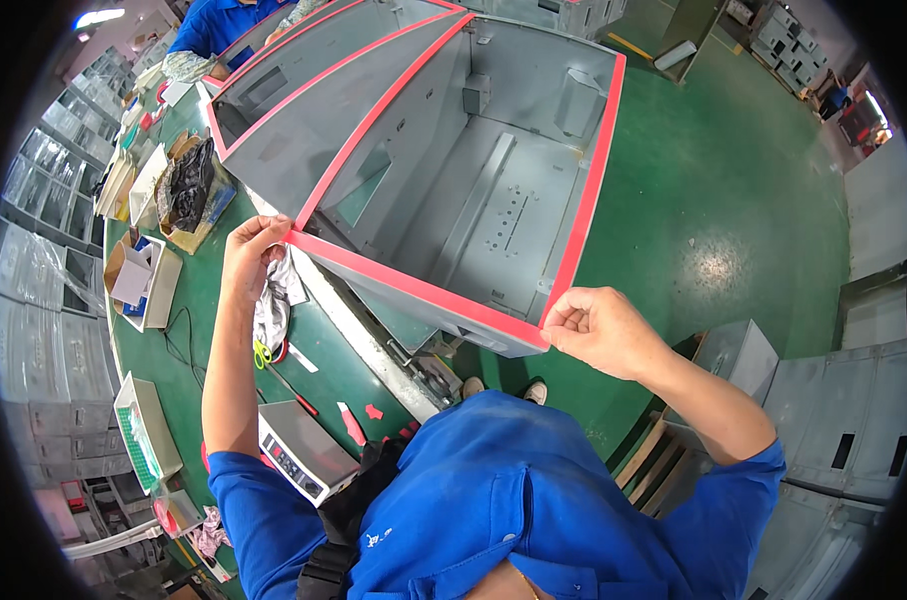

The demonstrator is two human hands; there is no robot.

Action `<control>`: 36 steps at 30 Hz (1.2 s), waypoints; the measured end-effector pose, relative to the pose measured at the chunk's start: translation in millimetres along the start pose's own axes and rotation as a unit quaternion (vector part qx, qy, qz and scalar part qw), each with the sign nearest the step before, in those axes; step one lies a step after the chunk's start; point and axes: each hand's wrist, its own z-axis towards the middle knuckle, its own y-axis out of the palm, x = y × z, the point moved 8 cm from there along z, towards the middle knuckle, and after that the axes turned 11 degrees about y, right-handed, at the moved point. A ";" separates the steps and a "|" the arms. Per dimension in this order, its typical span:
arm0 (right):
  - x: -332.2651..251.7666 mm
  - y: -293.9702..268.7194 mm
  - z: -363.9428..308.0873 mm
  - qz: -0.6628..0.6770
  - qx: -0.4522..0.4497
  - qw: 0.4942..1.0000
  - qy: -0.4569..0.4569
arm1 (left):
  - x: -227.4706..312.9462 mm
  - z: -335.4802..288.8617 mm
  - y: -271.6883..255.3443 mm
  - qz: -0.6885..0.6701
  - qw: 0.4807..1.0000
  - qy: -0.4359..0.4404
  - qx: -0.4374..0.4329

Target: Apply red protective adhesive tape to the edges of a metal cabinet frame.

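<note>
A grey sheet-metal cabinet shell (444, 190) lies in front of me with its open side up, red tape (414, 285) along its rim. My left hand (254, 252) pinches the tape at the near left corner, thumb against fingers. At the near right corner my right hand (602, 330) is closed on the other end of the same near strip, fingertips at the edge. Between both hands the strip lies straight along the near rim. Inside the shell are a long rail, small brackets and a perforated floor plate.
More taped shells (314, 90) stand beyond, with a person in blue (219, 30) behind them. The green-topped bench (324, 370) at left carries boxes, green-handled scissors (264, 354), a white rag (274, 310) and a tape dispenser (304, 450). Grey cabinets (844, 410) stand at right.
</note>
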 end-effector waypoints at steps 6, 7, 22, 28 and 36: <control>-0.8 -0.5 -0.4 -0.009 0.008 1.000 -0.001 | -1.5 0.4 -0.2 -0.005 1.000 -0.002 0.000; -0.4 -0.6 -0.3 -0.005 0.009 1.000 -0.001 | -1.5 0.6 -0.2 -0.004 1.000 -0.002 0.000; -0.3 -1.6 -2.2 0.005 0.043 0.999 -0.017 | -1.6 2.8 0.0 0.005 1.000 -0.007 0.003; 0.7 -1.2 -0.9 0.009 0.050 0.999 -0.014 | -1.0 5.8 0.6 0.023 1.000 -0.010 0.008; 0.6 0.9 -2.3 -0.003 0.056 0.998 -0.023 | -1.5 6.9 1.5 0.032 0.999 -0.017 -0.002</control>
